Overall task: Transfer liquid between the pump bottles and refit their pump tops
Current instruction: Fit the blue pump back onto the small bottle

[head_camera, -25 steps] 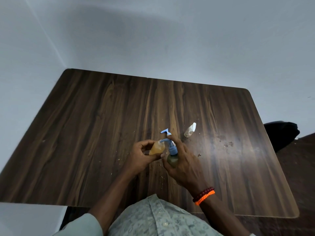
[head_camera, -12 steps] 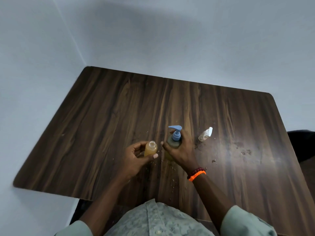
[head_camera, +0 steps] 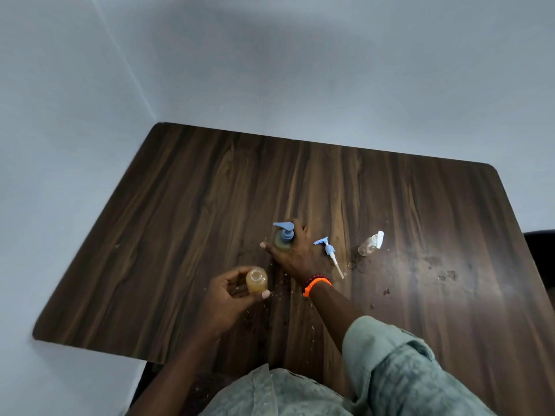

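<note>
Left hand (head_camera: 231, 298) gripped uncapped amber bottle (head_camera: 256, 280); right hand (head_camera: 295, 253) clasped green pump bottle (head_camera: 283, 240); 1 loose pump top (head_camera: 329, 253) lay beside.

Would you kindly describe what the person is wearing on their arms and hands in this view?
Both hands are bare, without gloves or rings that I can make out. The right hand has two bracelets at the wrist: a dark red beaded bracelet and a bright orange bracelet. A pale green patterned sleeve is pushed up the right forearm.

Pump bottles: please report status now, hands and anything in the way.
Left hand holds open amber bottle. Right hand grips green bottle, pump fitted. Loose blue pump lies on table; small clear bottle beyond it, nothing blocking.
</note>
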